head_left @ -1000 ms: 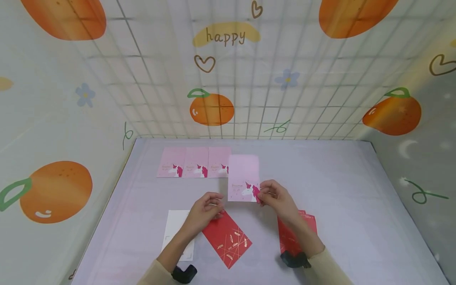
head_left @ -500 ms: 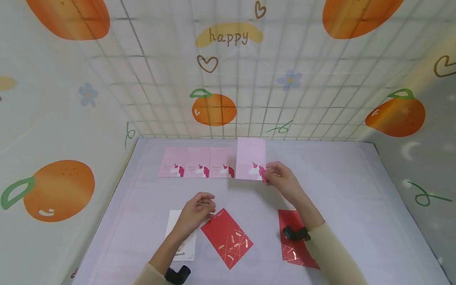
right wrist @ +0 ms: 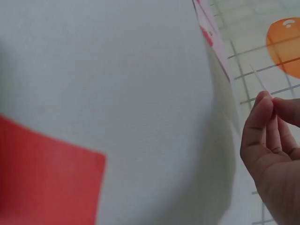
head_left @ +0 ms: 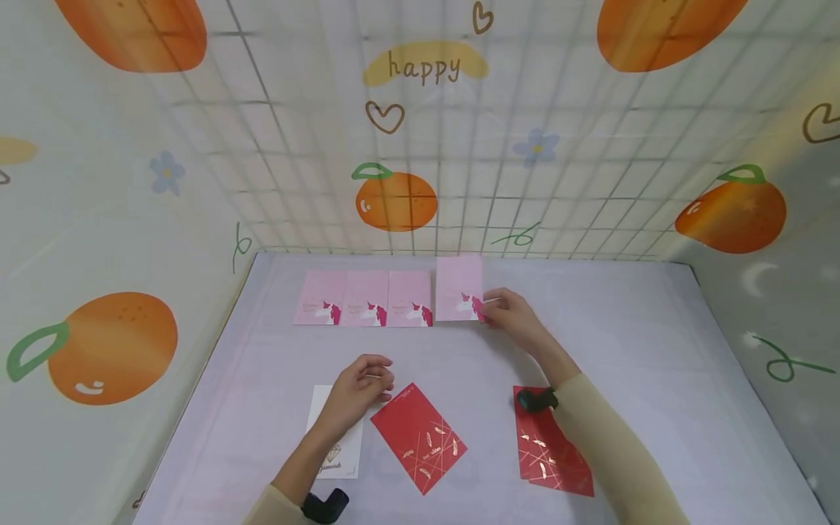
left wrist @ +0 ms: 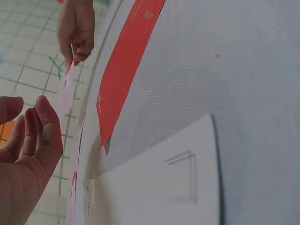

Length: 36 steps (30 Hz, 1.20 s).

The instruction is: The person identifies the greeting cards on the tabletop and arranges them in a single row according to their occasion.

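Leftmost, a row of three pink cards [head_left: 365, 292] lies flat; lettering too small to read. Nearer the wearer, a white card [head_left: 348, 446], partly hidden, bears what appears to read "Diamonds". Left hand [head_left: 359, 386]: fingers loosely bent, nothing held. Beside it, a red card [head_left: 418, 437] lies askew; gold print, wording uncertain. Above, the backdrop [head_left: 425, 67] reads "happy". Right of the row, the held pink card [head_left: 459, 281] is clear of the table [head_left: 630, 335]; judged light, fairly stiff, easily creased, best taken by an edge. Right hand [head_left: 516, 321]: thumb and fingers pinch its lower right edge. Rightmost, overlapping red cards [head_left: 545, 452]; text illegible
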Tool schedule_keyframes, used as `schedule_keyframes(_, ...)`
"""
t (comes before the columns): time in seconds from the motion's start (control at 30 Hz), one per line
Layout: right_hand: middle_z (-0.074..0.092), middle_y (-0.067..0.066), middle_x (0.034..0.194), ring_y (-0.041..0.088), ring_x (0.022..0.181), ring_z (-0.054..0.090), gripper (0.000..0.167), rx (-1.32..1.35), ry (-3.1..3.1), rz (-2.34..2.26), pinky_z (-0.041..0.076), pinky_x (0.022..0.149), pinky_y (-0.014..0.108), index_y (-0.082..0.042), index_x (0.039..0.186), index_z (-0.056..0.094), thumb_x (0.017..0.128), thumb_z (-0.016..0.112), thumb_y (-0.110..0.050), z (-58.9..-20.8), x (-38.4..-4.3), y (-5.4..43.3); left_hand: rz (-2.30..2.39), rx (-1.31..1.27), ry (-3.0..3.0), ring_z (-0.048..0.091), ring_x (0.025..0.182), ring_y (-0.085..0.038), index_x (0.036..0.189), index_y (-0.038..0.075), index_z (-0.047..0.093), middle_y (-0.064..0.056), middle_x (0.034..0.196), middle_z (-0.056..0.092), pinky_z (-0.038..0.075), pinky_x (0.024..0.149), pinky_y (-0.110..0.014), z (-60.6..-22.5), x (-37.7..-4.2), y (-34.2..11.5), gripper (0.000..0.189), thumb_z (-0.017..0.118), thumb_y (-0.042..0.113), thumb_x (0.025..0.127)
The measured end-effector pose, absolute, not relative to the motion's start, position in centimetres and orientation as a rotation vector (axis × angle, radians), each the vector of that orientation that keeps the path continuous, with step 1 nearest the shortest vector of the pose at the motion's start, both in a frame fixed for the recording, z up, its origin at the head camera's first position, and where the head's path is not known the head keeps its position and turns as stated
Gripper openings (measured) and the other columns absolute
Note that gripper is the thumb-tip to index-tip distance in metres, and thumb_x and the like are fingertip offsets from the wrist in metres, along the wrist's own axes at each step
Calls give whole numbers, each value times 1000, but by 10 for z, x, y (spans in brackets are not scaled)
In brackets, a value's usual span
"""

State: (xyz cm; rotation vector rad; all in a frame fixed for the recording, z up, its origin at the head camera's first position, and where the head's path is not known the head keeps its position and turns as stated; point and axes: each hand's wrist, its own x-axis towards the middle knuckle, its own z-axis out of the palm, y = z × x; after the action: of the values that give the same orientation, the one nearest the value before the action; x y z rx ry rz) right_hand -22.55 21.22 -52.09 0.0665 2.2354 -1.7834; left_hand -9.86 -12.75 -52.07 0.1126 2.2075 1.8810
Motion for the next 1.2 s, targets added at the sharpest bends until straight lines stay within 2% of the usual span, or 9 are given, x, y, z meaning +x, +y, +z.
schedule_keyframes(0.23,63,19,113,28,90,64,34,81,2231,-1723,56,80,31,-2,129,54,100,62,-17,-536,-236,211,1880,107,2201,69,97,-33,125,10,60,-8,107,64,58,80,-33,-520,-98,-126,34,70,22,95)
schedule_keyframes(0.5,65,18,107,28,88,65,34,94,2227,-1708,56,79,31,-1,128,55,99,63,-17,-539,-240,209,1872,126,2200,68,99,-32,129,5,58,-8,108,64,58,82,-35,-519,-97,-124,39,69,22,96)
schedule_keyframes(0.7,67,15,102,29,88,65,34,116,2247,-1649,56,78,32,-6,127,58,98,65,-23,-541,-240,209,1848,115,2226,69,98,-31,127,9,59,-7,108,64,58,81,-33,-521,-97,-125,37,70,23,95)
schedule_keyframes(0.83,68,15,99,30,86,65,35,126,2242,-1646,56,76,32,-6,127,57,98,65,-24,-543,-241,209,1833,100,2263,69,95,-30,125,12,60,-7,106,65,58,78,-32,-522,-99,-131,31,69,17,95)
schedule_keyframes(1.03,69,15,95,30,84,66,33,136,2249,-1632,56,75,32,-7,126,57,98,65,-24,-542,-241,208,1821,46,2305,70,91,-31,124,10,61,-9,105,64,59,76,-31,-521,-100,-147,29,68,14,95)
schedule_keyframes(1.2,69,16,94,30,82,66,33,112,2230,-1663,57,74,31,-2,126,57,99,65,-20,-541,-240,208,1782,13,2368,70,89,-28,124,8,61,-9,104,64,59,75,-30,-520,-98,-164,29,67,12,96)
